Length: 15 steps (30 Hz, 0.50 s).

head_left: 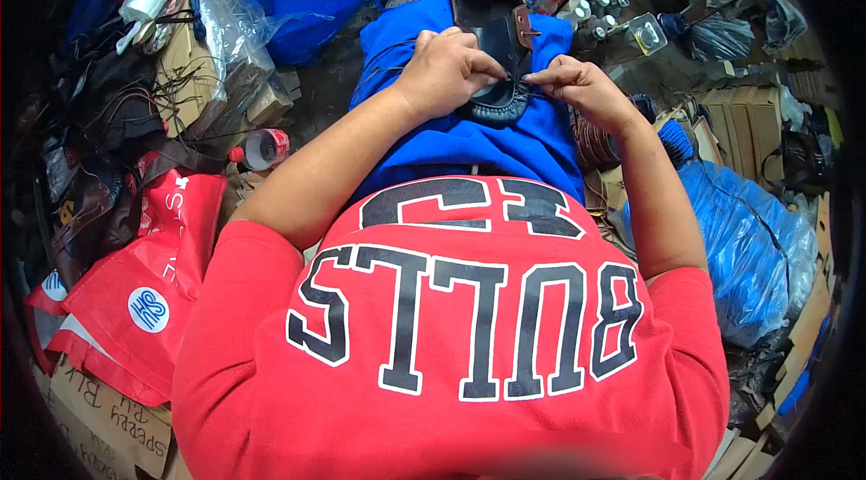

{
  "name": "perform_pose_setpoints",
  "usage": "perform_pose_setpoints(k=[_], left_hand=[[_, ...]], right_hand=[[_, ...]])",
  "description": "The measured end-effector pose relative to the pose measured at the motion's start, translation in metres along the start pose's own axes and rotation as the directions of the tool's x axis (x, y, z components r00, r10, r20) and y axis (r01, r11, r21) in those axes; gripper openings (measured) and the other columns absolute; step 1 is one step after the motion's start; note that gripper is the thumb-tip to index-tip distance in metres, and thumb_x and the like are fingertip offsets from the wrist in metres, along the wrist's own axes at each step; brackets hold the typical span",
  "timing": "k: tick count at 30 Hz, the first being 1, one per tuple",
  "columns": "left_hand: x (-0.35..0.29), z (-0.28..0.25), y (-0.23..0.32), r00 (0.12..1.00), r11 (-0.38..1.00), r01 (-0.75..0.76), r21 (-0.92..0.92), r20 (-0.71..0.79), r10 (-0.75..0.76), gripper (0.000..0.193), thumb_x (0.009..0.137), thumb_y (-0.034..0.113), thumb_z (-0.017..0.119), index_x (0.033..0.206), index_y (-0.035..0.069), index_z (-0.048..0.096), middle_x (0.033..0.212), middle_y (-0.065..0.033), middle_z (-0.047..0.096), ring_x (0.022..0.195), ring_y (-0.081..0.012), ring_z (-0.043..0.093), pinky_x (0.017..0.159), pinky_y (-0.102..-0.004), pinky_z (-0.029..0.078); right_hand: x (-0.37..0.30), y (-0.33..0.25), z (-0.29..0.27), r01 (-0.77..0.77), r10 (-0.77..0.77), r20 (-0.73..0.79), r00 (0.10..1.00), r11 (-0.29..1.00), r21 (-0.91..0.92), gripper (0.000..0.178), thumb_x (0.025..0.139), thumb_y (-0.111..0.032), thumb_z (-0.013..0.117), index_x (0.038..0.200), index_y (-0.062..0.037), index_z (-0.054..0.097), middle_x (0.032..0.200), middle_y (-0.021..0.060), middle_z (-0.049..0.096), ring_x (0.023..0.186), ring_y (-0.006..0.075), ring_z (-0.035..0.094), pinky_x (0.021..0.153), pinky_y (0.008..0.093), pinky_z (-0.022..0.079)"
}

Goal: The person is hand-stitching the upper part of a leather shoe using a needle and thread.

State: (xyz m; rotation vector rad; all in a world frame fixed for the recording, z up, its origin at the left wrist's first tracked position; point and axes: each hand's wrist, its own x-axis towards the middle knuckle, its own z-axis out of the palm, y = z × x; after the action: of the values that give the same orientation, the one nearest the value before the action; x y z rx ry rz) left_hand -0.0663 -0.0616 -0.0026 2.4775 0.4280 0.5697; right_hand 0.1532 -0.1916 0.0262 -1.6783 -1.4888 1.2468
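Observation:
A dark shoe (498, 45) with a brown leather collar and a gathered, puckered toe seam lies on the blue cloth (460, 151) over my lap, its toe towards me. My left hand (444, 72) comes over it from the left, thumb and forefinger pinched together at the seam. Just right of the seam, my right hand (585, 92) also pinches, its fingertips close to the left ones. What each pinch holds is too small to make out. Thin dark strands (388, 49) trail across the cloth beside my left hand.
Several small bottles (591, 6) stand beyond the shoe on the right. A blue bag (302, 2) lies far left, near a capped plastic bottle (263, 150). Red bags (149, 290) lie at left, a blue plastic-wrapped bundle (735, 245) at right, beside cardboard (744, 124).

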Motion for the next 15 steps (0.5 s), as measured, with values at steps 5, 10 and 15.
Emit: perform_pose_setpoints(k=[5, 10, 15], left_hand=[[0.011, -0.012, 0.002, 0.992, 0.994, -0.106, -0.021, 0.071, 0.107, 0.015, 0.072, 0.015, 0.071, 0.087, 0.019, 0.073, 0.076, -0.0004, 0.055, 0.085, -0.0209, 0.053, 0.077, -0.0372, 0.036], [-0.005, -0.017, 0.013, 0.998, 0.997, -0.019, 0.075, 0.054, 0.015, 0.019, 0.073, 0.014, 0.071, 0.092, 0.019, 0.072, 0.085, -0.0005, 0.062, 0.091, -0.0207, 0.054, 0.078, -0.0358, 0.037], [0.001, -0.003, 0.009, 0.967, 0.961, 0.245, -0.132, 0.106, -0.232, 0.02, 0.072, 0.014, 0.072, 0.092, 0.013, 0.071, 0.073, -0.004, 0.067, 0.07, -0.0183, 0.062, 0.069, -0.0316, 0.044]], right_hand=[[-0.003, -0.014, 0.004, -0.028, 0.025, -0.034, 0.999, 0.995, -0.096, 0.034, 0.078, 0.001, 0.062, 0.108, -0.0108, 0.07, 0.079, 0.0018, 0.054, 0.079, 0.012, 0.052, 0.076, 0.0242, 0.044], [-0.012, -0.016, 0.017, -0.117, 0.119, -0.14, 0.983, 0.993, 0.026, 0.032, 0.079, -0.004, 0.068, 0.111, -0.0091, 0.069, 0.084, -0.0007, 0.062, 0.076, 0.0083, 0.054, 0.073, 0.023, 0.045], [-0.009, -0.011, 0.019, -0.149, 0.197, -0.092, 0.976, 0.913, 0.38, 0.034, 0.081, -0.007, 0.07, 0.115, -0.0047, 0.065, 0.091, 0.0002, 0.066, 0.079, 0.0068, 0.058, 0.076, 0.0207, 0.046]])
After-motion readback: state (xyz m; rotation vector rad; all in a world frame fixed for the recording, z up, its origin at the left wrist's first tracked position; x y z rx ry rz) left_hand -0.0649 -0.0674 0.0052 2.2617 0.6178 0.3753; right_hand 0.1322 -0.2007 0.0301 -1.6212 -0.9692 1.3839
